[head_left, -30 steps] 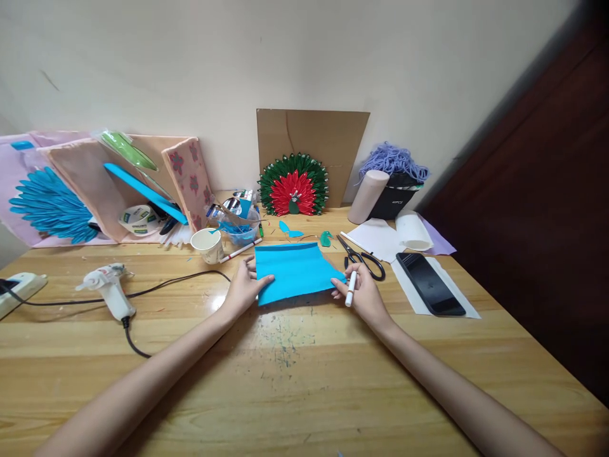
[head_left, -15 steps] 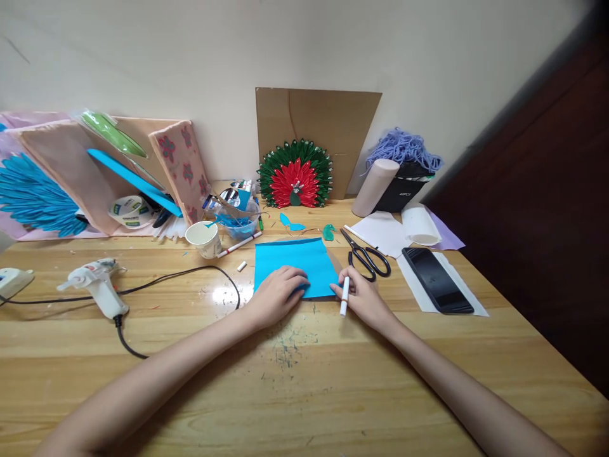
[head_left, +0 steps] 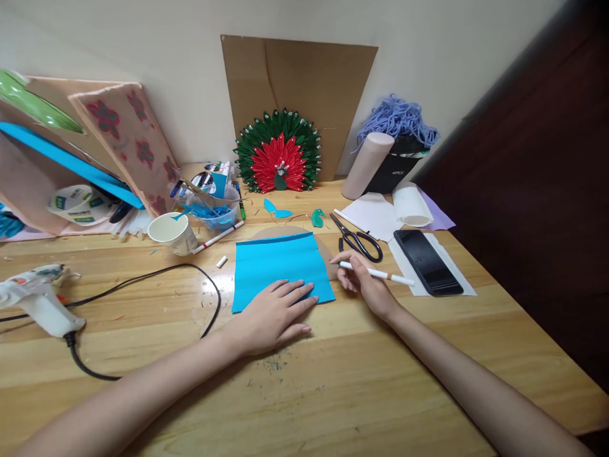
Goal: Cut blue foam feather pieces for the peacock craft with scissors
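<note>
A bright blue sheet (head_left: 276, 263) with a folded top edge lies on the table in front of me. My left hand (head_left: 280, 311) rests flat on its lower part, fingers stretched out. Under the sheet, a round brown cardboard piece (head_left: 326, 251) shows along the top and right. My right hand (head_left: 364, 279) holds a white marker pen (head_left: 380, 273) just right of the sheet, its uncapped tip pointing left. The white pen cap (head_left: 221, 261) lies to the left of the sheet. Black-handled scissors (head_left: 356, 238) lie beyond my right hand.
A glue gun (head_left: 42, 301) and its cord lie at left. A paper cup (head_left: 172, 233) and a plastic tub (head_left: 214, 212) stand behind. A red and green peacock craft (head_left: 278, 155) leans on cardboard (head_left: 304, 82). A phone (head_left: 428, 261) lies at right.
The camera view has shifted right and closer. My left hand has flattened and spread on the sheet. In my right hand the marker has swung from upright to nearly level.
</note>
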A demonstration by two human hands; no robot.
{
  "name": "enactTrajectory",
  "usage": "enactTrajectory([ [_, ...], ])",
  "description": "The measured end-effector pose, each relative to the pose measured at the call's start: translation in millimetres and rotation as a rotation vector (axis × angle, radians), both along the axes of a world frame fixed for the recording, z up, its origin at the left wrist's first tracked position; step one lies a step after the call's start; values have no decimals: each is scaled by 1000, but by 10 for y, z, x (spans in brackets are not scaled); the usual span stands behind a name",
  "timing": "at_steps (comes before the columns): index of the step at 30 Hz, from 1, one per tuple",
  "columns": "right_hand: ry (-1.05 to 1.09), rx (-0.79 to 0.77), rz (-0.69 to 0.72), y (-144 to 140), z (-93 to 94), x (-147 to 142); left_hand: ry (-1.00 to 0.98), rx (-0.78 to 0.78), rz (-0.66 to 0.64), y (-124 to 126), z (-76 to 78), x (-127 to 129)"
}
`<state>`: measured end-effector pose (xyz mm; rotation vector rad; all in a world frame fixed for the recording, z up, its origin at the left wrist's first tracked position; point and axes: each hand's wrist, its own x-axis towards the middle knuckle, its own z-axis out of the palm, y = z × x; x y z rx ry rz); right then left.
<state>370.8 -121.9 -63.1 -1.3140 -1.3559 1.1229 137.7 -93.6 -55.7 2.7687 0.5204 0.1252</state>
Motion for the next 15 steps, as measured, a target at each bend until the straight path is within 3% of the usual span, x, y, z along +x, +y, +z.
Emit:
enactTrajectory([
  [2,116,-29,64,1,-33,-33,-5,23,-11,-14,-7,10],
  [5,117,-46,91,-10,-64,-69,-8,31,-22,-21,-6,21],
  [10,-51,-76,-22,-33,-95,-70,-43,-7,-20,-16,-13,20],
  [15,-52,-110,-73,-45,-123,-83,-32,-51,-32,-4,-28,18],
])
